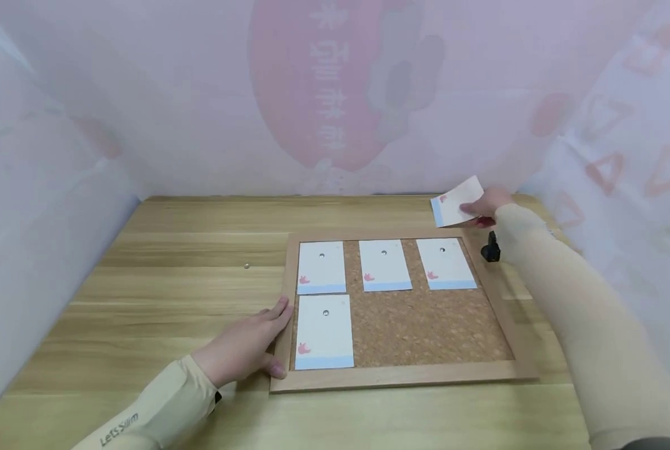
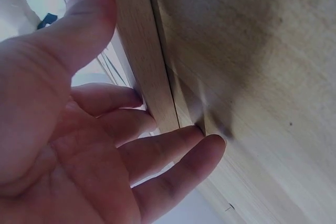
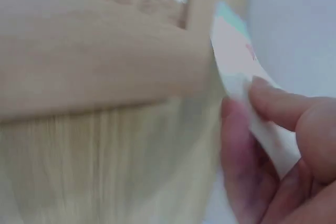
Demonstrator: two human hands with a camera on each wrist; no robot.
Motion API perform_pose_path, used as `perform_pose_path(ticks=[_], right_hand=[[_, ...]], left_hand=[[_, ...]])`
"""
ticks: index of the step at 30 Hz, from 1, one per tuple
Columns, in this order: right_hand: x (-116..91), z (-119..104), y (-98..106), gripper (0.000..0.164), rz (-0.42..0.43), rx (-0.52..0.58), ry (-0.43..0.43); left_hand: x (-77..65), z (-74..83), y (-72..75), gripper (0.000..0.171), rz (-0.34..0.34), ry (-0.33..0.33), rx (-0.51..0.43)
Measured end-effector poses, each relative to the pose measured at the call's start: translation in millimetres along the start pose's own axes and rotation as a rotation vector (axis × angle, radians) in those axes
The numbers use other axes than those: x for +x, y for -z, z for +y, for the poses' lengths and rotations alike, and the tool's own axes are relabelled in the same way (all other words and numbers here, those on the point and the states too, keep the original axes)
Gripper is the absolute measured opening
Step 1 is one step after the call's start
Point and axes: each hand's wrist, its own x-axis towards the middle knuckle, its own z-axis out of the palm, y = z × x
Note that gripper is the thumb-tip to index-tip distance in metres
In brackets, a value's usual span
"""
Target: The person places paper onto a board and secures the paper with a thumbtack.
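Note:
A wood-framed corkboard [image 1: 430, 328] lies on the table. Three white cards with blue bottom strips and pink prints line its upper row; another card [image 1: 324, 340] lies at lower left, and each bears a silver round-headed pushpin. At the board's left edge rests my left hand [image 1: 247, 347], its thumb on the frame and its fingers extended along the side. Past the far right corner, my right hand [image 1: 489, 203] pinches a matching card [image 1: 453, 205] between thumb and fingers. In the right wrist view this card [image 3: 236, 56] is slightly bent.
One small silver pin [image 1: 247, 265] sits on the wooden table [image 1: 172, 275] left of the board. A small black object [image 1: 490, 247] shows beside the right wrist. Printed pale curtains [image 1: 200, 112] stand behind the table and at both sides.

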Motion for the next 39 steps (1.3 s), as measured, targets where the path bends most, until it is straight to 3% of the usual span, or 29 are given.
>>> perform_pose_path(ticks=[2, 6, 12, 17, 23, 29, 34, 39], right_hand=[[-9.5, -5.4, 6.8, 0.046, -0.015, 0.114, 0.050], [-31.0, -17.5, 21.5, 0.050, 0.015, 0.212, 0.132], [-62.6, -35.0, 38.8, 0.051, 0.089, 0.170, 0.234], [-93.2, -49.7, 41.4, 0.046, 0.169, 0.117, 0.285], [-130.9, -60.4, 25.3, 0.037, 0.186, 0.143, 0.360], [-159.0, -62.2, 2.2, 0.044, 0.139, 0.114, 0.418], [-178.2, -57.8, -17.1, 0.037, 0.060, 0.111, 0.466], [-189.8, -55.5, -38.4, 0.029, -0.089, 0.069, 0.526]], left_hand=[[1.0, -1.7, 1.4, 0.104, -0.004, 0.002, 0.002], [5.1, -5.6, 3.4, 0.104, -0.002, -0.010, 0.011], [9.8, -11.0, 3.8, 0.103, -0.005, 0.001, 0.001], [10.5, -15.9, 4.2, 0.104, -0.003, 0.015, -0.005], [7.1, -20.1, 5.5, 0.105, 0.001, 0.027, -0.006], [8.6, -24.1, 4.7, 0.106, 0.020, 0.019, -0.017], [9.9, -25.1, 6.5, 0.106, 0.024, 0.000, 0.016], [8.4, -25.0, 6.8, 0.106, 0.018, 0.013, 0.022]])
